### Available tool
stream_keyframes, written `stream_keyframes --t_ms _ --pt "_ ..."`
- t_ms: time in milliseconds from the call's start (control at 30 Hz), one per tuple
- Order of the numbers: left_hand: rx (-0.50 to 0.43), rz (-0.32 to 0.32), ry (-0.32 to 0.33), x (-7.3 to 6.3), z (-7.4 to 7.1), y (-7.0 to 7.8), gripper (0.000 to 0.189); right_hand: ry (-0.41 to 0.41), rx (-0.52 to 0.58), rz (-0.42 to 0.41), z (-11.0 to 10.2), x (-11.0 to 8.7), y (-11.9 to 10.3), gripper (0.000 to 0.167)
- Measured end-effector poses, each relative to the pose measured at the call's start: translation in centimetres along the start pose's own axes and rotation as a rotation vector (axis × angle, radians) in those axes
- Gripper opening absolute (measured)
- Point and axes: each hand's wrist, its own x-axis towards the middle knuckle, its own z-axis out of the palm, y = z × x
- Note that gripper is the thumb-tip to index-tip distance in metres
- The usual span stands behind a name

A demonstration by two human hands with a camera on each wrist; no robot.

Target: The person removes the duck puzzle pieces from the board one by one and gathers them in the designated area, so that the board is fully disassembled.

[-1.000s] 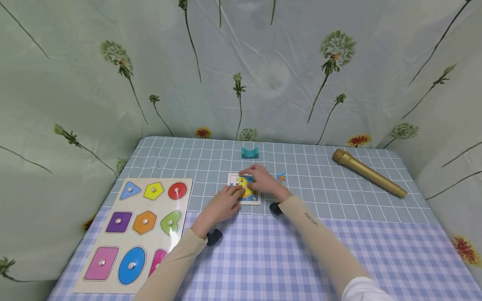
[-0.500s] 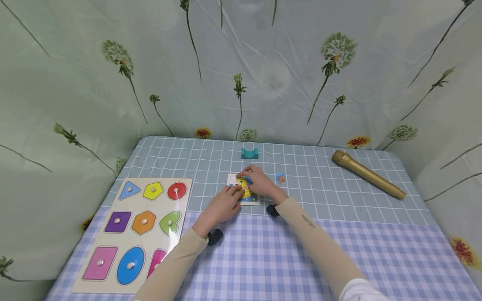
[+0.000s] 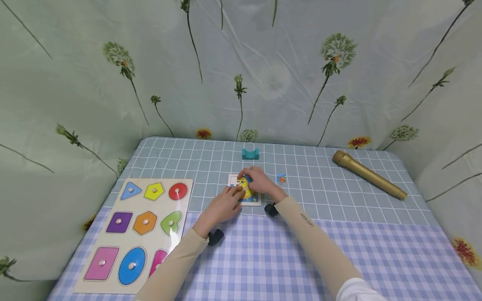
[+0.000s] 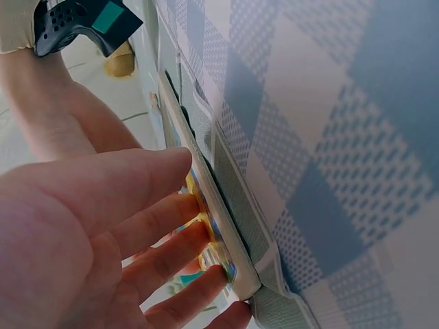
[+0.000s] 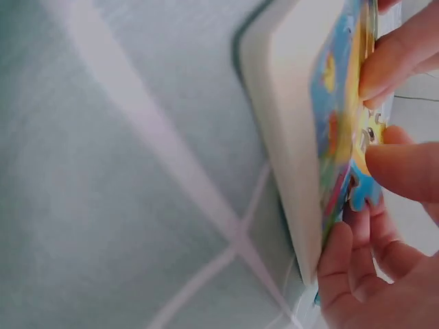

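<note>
In the head view, the puzzle point(image 3: 252, 204) lies flat under both hands, directly beneath the fingertips. It looks about as wide as long, so no long axis stands out. The left hand point(image 3: 224, 203) comes over its near left side; the right hand point(image 3: 260, 180) reaches across its far right part, fingers bent down. A pale bare patch point(image 3: 233, 179) in the puzzle's far left corner lies just left of the right fingertips and just beyond the left ones; the right hand looks slightly nearer. A loose piece point(image 3: 281, 179) lies to the right of the right hand, well apart from the left fingers. Farther beyond the fingers stands a teal block point(image 3: 250, 154). The shape board point(image 3: 180, 205) is left of the left hand, the gold tube point(image 3: 369, 174) far to the right.

In the left wrist view, the left fingers are fairly straight and spread a little, tips against the puzzle's face, with the thumb by its near edge. They appear to steady it, pinching nothing.

In the right wrist view, the right thumb and fingers are clamped on a blue-edged piece point(image 5: 363, 192), thumb above, fingers below. It seems tilted up from the puzzle; its long axis I cannot tell. Left fingertips touch the puzzle just beside the right thumb.
</note>
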Motion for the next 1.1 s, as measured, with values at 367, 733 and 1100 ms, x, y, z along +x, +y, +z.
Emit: stream_keyframes --t_ms 367,733,1100 --pt "-0.027 0.017 0.003 0.1 0.0 -0.1 0.043 0.129 0.174 0.088 0.0 0.1 0.5 0.026" --pt "-0.061 -0.037 -0.033 0.3 -0.1 0.1 0.045 0.268 0.365 0.259 -5.2 -4.4 5.0 0.020" --pt "-0.057 -0.049 -0.024 0.5 0.0 0.2 0.044 0.239 0.187 0.431 -7.5 -7.8 8.9 0.022"
